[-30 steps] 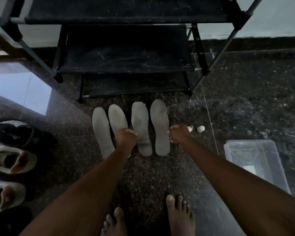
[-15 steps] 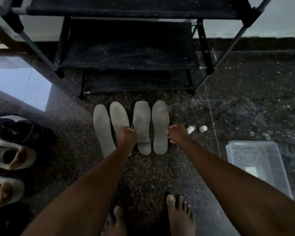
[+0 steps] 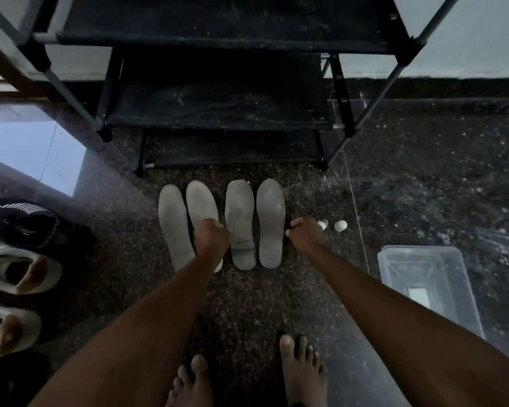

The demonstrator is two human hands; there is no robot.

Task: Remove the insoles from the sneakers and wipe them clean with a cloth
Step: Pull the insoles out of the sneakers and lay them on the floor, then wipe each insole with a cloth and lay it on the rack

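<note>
Several grey insoles lie side by side on the dark speckled floor in front of a shoe rack. The leftmost insole [image 3: 174, 227] and the rightmost insole [image 3: 271, 221] are fully in view. My left hand [image 3: 212, 239] rests over the heel half of the second insole [image 3: 202, 201], fingers pinched together at its right edge beside the third insole [image 3: 240, 218]. My right hand [image 3: 304, 233] hovers just right of the rightmost insole with curled fingers, a thin gap between them. Two white sneakers [image 3: 21, 268] [image 3: 9, 330] stand at the left edge. No cloth is visible.
A black shoe rack [image 3: 218, 113] stands right behind the insoles. A black shoe [image 3: 21, 221] sits above the sneakers. Two small white objects [image 3: 340, 226] lie right of my right hand. A clear plastic box [image 3: 423, 286] stands at the right. My bare feet [image 3: 303, 374] are at the bottom.
My right hand has drawn slightly away from the rightmost insole's edge. My left hand stays on the second insole. The insoles lie as before.
</note>
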